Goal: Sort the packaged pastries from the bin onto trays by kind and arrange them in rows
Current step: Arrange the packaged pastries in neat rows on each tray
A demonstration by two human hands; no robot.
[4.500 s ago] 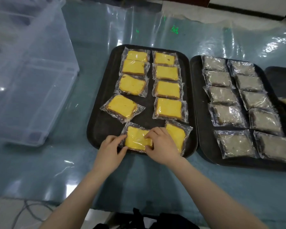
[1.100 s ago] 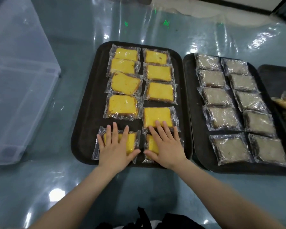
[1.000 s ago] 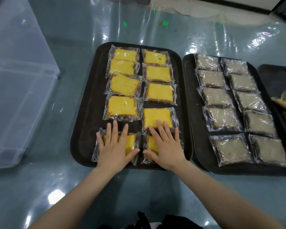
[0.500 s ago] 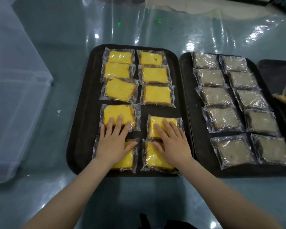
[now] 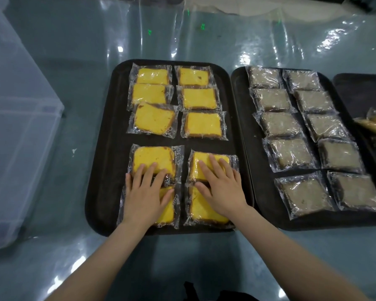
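Fingers [image 5: 149,170] of left hand [image 5: 144,196] straight, spread, flat across the two nearest yellow cake packets [image 5: 153,160] in the left column. Right hand [image 5: 220,187] likewise flat over the two nearest in the right column, pinching nothing. Ten yellow packets in two columns on black tray [image 5: 102,170]. Grey-brown packets [image 5: 291,152] on neighbouring tray [image 5: 243,118]. Clear bin [image 5: 15,131] at left on counter [image 5: 78,83].

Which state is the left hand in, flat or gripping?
Flat. The left hand lies with straight fingers spread over two yellow packs, curling round neither.
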